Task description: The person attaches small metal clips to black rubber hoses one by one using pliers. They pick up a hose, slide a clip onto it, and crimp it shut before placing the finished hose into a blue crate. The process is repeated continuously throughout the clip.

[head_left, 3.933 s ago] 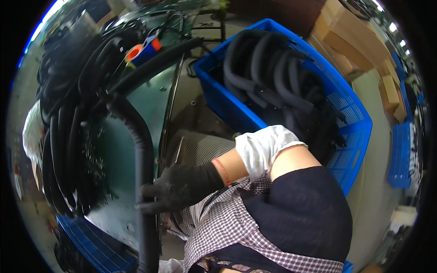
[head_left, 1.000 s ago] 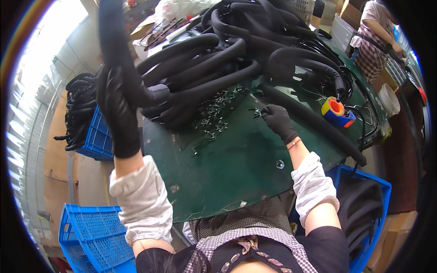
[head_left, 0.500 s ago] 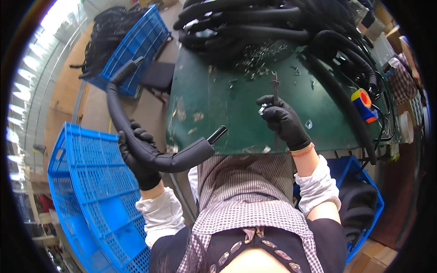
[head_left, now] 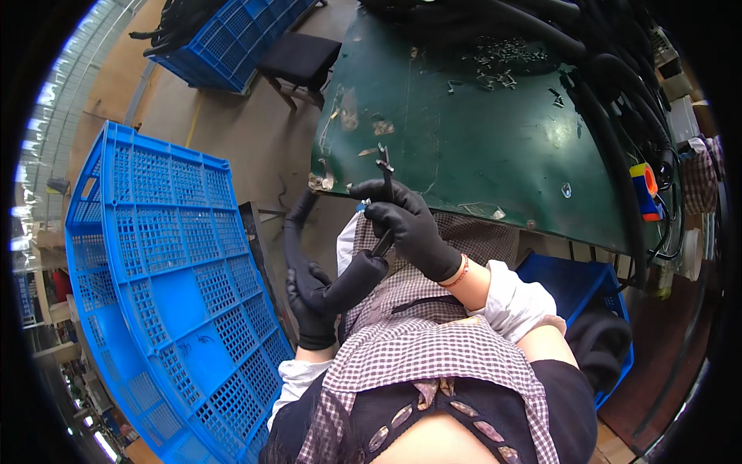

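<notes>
My left hand [head_left: 311,309], in a black glove, is closed around a bent tube sleeved in black foam [head_left: 355,280], held low in front of my apron. A bare, shiny black tube end [head_left: 382,244] sticks out of the foam, right beside my right hand [head_left: 417,236]. Also gloved in black, that hand is closed on a thin dark metal tool [head_left: 386,166] with a notched tip pointing away from me. Between its thumb and fingertips sits a small shiny metal piece [head_left: 362,206]. Whether the piece touches the tube is hard to see.
Several loose small metal pieces [head_left: 502,58] lie on the green table [head_left: 433,147], with black foam tubes [head_left: 618,77] at its back and right. An orange and blue tape dispenser [head_left: 648,193] is at the right. Blue crates [head_left: 174,309] stand left; a stool [head_left: 300,58] is beyond.
My right hand has moved left and nearer to me, up to the tube's bare end. The left hand has drawn the tube in toward my body. The whole view has shifted.
</notes>
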`<action>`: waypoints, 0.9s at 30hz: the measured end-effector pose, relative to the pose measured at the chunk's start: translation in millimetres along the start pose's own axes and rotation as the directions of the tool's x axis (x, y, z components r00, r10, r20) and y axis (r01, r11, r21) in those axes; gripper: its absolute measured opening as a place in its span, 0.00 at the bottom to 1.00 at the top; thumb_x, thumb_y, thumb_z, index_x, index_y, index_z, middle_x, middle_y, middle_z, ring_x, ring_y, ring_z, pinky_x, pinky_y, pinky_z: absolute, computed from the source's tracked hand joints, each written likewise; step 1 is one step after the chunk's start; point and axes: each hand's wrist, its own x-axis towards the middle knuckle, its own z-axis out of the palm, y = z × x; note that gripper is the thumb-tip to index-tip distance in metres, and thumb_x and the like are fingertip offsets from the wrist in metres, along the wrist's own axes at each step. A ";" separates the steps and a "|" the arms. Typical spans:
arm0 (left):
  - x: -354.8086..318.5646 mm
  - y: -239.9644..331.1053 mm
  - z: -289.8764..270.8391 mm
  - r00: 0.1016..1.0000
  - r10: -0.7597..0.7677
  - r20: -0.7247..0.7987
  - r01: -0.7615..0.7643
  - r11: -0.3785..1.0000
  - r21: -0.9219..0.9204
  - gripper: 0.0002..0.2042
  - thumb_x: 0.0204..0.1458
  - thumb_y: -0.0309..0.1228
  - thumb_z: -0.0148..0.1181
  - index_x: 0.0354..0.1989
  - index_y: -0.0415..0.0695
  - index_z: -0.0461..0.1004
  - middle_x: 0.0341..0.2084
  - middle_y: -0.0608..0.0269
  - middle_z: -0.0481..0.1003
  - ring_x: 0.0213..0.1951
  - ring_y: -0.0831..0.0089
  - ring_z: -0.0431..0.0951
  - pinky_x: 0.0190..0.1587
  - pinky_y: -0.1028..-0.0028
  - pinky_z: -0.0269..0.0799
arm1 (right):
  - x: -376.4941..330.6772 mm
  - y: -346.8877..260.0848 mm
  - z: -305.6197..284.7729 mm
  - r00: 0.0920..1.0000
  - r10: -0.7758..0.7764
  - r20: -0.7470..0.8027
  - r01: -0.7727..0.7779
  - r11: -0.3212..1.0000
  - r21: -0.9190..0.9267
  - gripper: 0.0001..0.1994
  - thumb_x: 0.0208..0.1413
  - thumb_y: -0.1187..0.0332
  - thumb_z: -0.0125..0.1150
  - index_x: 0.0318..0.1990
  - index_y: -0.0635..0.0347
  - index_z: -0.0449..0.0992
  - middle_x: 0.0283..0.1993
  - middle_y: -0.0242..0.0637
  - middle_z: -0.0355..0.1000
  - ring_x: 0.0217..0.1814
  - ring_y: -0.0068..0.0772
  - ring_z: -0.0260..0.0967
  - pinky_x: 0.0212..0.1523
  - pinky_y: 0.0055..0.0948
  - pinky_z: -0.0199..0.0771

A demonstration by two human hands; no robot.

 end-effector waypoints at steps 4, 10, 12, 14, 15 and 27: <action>-14.0 0.8 -94.4 0.971 0.165 0.176 -0.225 0.359 0.906 0.24 0.61 0.39 0.53 0.59 0.35 0.61 0.50 0.49 0.71 0.49 0.62 0.75 0.52 0.64 0.73 | -5.8 23.2 8.0 0.998 0.026 0.064 -0.025 1.000 -0.019 0.14 0.53 0.81 0.49 0.46 0.65 0.76 0.42 0.30 0.74 0.43 0.16 0.68 0.47 0.21 0.69; -37.8 -30.7 49.6 0.904 0.035 0.426 -0.407 -0.231 0.884 0.31 0.58 0.38 0.58 0.65 0.35 0.56 0.58 0.42 0.64 0.53 0.59 0.73 0.52 0.67 0.70 | -14.3 44.4 7.6 0.998 -0.015 0.056 0.029 0.969 -0.247 0.12 0.52 0.82 0.50 0.41 0.63 0.78 0.37 0.31 0.74 0.39 0.21 0.70 0.42 0.21 0.70; -43.9 -44.1 97.6 0.925 -0.148 0.351 -0.381 -0.337 0.861 0.33 0.56 0.35 0.60 0.66 0.36 0.53 0.52 0.46 0.70 0.49 0.66 0.75 0.50 0.69 0.71 | -20.2 49.8 15.6 0.993 0.079 0.089 -0.060 0.978 -0.198 0.14 0.52 0.83 0.49 0.44 0.64 0.77 0.41 0.30 0.74 0.43 0.19 0.69 0.46 0.22 0.70; -37.2 -52.1 98.0 0.938 -0.155 0.310 -0.342 -0.268 0.901 0.35 0.53 0.31 0.64 0.66 0.36 0.52 0.49 0.48 0.73 0.45 0.68 0.76 0.48 0.70 0.71 | -15.8 40.4 10.2 0.981 0.127 0.147 -0.084 0.960 -0.269 0.17 0.52 0.84 0.50 0.48 0.64 0.77 0.44 0.29 0.74 0.45 0.17 0.69 0.48 0.21 0.70; -29.9 -53.6 91.0 0.944 -0.130 0.304 -0.325 -0.186 0.927 0.36 0.51 0.29 0.66 0.66 0.36 0.52 0.47 0.48 0.73 0.44 0.68 0.76 0.47 0.70 0.71 | -12.0 37.3 1.3 0.975 0.144 0.168 -0.104 0.968 -0.227 0.18 0.54 0.84 0.52 0.52 0.63 0.75 0.46 0.29 0.74 0.45 0.17 0.69 0.47 0.19 0.70; -17.1 -47.0 91.3 0.757 -0.026 0.653 -0.630 -0.296 0.718 0.15 0.54 0.26 0.63 0.49 0.36 0.73 0.45 0.45 0.71 0.42 0.57 0.78 0.42 0.66 0.74 | -31.1 6.3 -5.6 0.935 0.245 0.256 -0.163 0.939 -0.304 0.27 0.55 0.81 0.57 0.64 0.63 0.63 0.47 0.32 0.71 0.39 0.15 0.66 0.40 0.20 0.70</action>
